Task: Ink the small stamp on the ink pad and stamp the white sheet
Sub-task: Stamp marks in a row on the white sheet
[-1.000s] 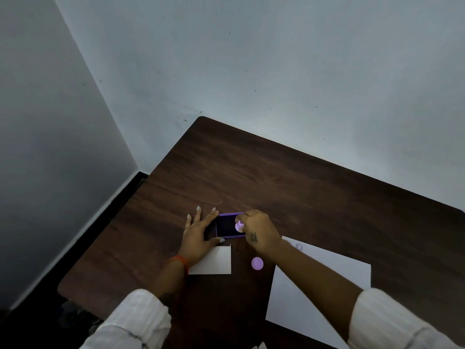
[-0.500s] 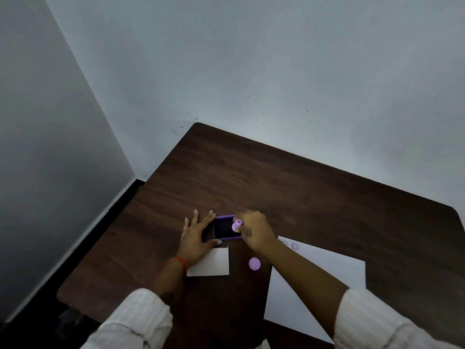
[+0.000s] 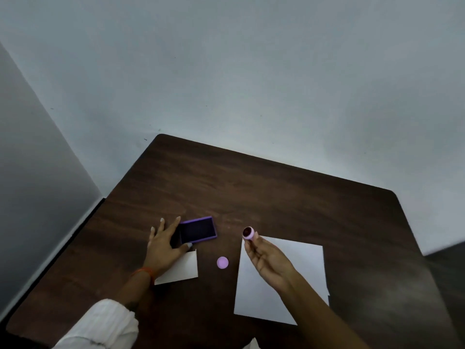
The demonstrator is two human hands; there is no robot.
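Left sleeve (image 3: 100,323): white ribbed fabric, pushed up my forearm, bunched in folds at the cuff. Left wrist: orange thread band (image 3: 145,272), thin, wound close. Left hand (image 3: 164,244): bare, long pale-painted nails on my fingertips (image 3: 162,220). Right hand (image 3: 266,258): bare, no rings visible. Right forearm: bare to the picture's lower edge; a scrap of white cloth (image 3: 253,343) shows beside it.

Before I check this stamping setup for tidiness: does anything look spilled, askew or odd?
Nothing spilled or damaged. The white sheet lies slightly askew on the table, and a small round purple cap sits loose between the sheet and the ink pad.
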